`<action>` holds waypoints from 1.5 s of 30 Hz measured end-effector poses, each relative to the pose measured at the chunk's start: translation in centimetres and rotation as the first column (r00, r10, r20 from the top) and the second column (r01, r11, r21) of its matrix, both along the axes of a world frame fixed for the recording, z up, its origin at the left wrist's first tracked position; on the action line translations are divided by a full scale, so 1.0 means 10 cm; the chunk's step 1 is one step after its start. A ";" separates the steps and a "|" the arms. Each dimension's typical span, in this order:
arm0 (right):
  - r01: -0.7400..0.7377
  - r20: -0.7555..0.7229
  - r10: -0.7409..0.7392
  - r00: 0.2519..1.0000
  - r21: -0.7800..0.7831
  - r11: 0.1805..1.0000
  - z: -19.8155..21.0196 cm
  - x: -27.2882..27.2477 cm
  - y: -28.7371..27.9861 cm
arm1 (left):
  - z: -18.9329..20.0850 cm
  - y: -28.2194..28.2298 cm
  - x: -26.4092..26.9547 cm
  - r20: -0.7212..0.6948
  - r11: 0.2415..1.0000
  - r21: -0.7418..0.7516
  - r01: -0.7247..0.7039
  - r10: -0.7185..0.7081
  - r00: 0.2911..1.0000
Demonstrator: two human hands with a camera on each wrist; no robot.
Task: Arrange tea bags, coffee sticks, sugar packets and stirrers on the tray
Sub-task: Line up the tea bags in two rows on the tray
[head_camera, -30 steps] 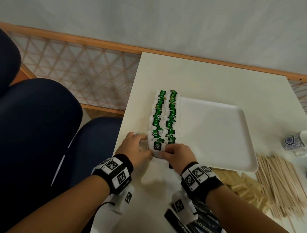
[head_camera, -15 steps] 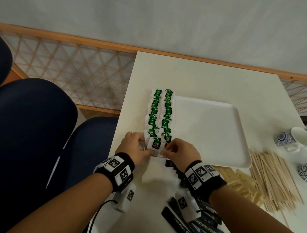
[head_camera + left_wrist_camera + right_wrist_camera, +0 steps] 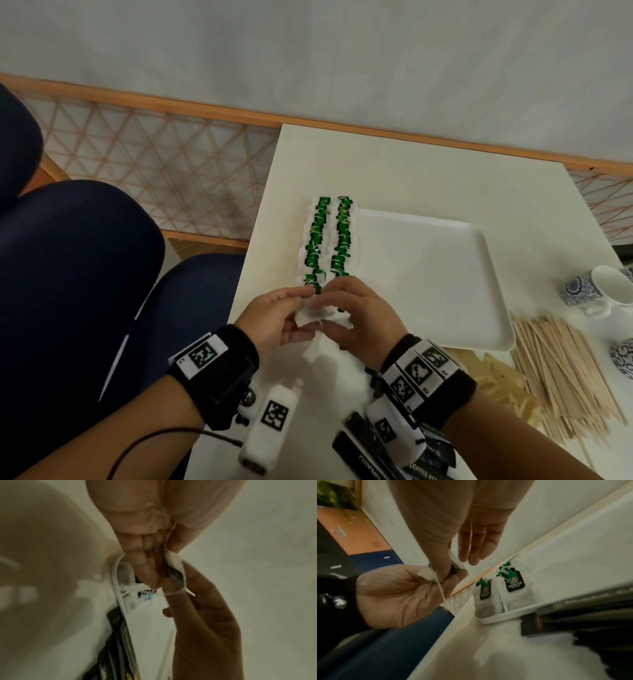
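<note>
- A white tea bag is pinched between the thumb and curled fingers of the left hand, raised just above the near left corner of the tray.
- The same tea bag is also pinched by the thumb and forefinger of the right hand; its remaining fingers are seen loosely extended in the right wrist view. The two hands are touching at the fingertips around it.
- The bag is seen as a small, crumpled white pouch with a thin white string hanging from it; a dark tag is glimpsed between the fingers, though its print cannot be read.
- Just beyond the hands, two rows of tea bags are laid along the left edge of the white tray, overlapping, each bearing a green and black tag.
- The rest of the tray surface is seen as plain white.
- Black coffee sticks are lying on the table near the right wrist.
- Pale sugar packets are placed right of those, beside the tray's near edge.
- Wooden stirrers are heaped farthest right.
</note>
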State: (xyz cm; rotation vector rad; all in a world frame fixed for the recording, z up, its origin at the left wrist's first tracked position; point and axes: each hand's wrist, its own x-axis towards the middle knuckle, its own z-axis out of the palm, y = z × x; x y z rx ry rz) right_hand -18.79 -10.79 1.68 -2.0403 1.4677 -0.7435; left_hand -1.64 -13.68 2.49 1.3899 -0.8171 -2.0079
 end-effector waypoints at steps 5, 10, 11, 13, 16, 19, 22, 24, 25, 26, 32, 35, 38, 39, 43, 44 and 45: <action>0.219 0.207 -0.249 0.946 0.156 0.963 0.15 -0.11 -0.01 | -0.04 0.00 -0.05 0.135 0.993 -0.035 0.110 -0.104 0.985; 0.202 0.069 -0.225 0.972 0.241 0.949 0.14 -0.17 -0.01 | -0.11 0.06 -0.08 0.279 0.916 -0.260 0.304 -0.230 0.932; 0.195 0.088 -0.221 0.971 0.241 0.951 0.15 -0.17 -0.01 | -0.12 0.07 -0.10 0.266 0.911 -0.277 0.307 -0.234 0.935; 0.196 0.136 -0.234 0.963 0.247 0.949 0.19 -0.16 -0.01 | -0.13 0.07 -0.13 0.265 0.914 -0.298 0.275 -0.197 0.944; 0.243 0.189 -0.297 0.936 0.262 0.934 0.22 -0.16 -0.01 | -0.12 0.06 -0.18 0.290 0.905 -0.330 0.270 -0.175 0.941; 0.239 0.164 -0.300 0.940 0.314 0.919 0.23 -0.19 0.00 | -0.10 0.05 -0.22 0.288 0.889 -0.351 0.295 -0.197 0.937; 0.240 0.173 -0.308 0.935 0.331 0.913 0.24 -0.21 0.03 | -0.08 0.06 -0.26 0.318 0.877 -0.347 0.333 -0.224 0.921; 0.247 0.180 -0.319 0.931 0.334 0.910 0.25 -0.22 0.04 | -0.08 0.07 -0.27 0.317 0.873 -0.347 0.344 -0.236 0.919; 0.252 0.171 -0.321 0.932 0.332 0.909 0.26 -0.23 0.04 | -0.08 0.07 -0.28 0.323 0.871 -0.341 0.353 -0.245 0.914; 0.255 0.158 -0.319 0.934 0.327 0.910 0.26 -0.23 0.04 | -0.07 0.08 -0.28 0.330 0.869 -0.336 0.363 -0.252 0.910; 0.242 0.167 -0.319 0.933 0.366 0.899 0.24 -0.28 0.04 | -0.12 0.09 -0.26 0.352 0.872 -0.325 0.365 -0.247 0.903; 0.225 0.143 -0.301 0.943 0.393 0.892 0.19 -0.33 0.03 | -0.21 0.05 -0.21 0.424 0.868 -0.336 0.365 -0.207 0.882; 0.203 -0.004 -0.223 0.975 0.430 0.880 0.09 -0.39 0.02 | -0.29 0.00 -0.11 0.461 0.894 -0.316 0.318 -0.149 0.875; 0.201 -0.031 -0.210 0.977 0.449 0.871 0.06 -0.40 0.02 | -0.31 -0.02 -0.07 0.474 0.905 -0.305 0.298 -0.127 0.871; 0.233 -0.056 -0.236 0.970 0.483 0.844 -0.05 -0.43 -0.06 | -0.38 -0.09 0.02 0.511 0.932 -0.295 0.212 -0.034 0.859; 0.247 -0.059 -0.251 0.966 0.485 0.839 -0.07 -0.43 -0.10 | -0.40 -0.10 0.03 0.528 0.935 -0.292 0.202 -0.019 0.849; 0.261 -0.065 -0.262 0.963 0.483 0.836 -0.10 -0.43 -0.12 | -0.42 -0.11 0.02 0.546 0.938 -0.285 0.196 -0.010 0.838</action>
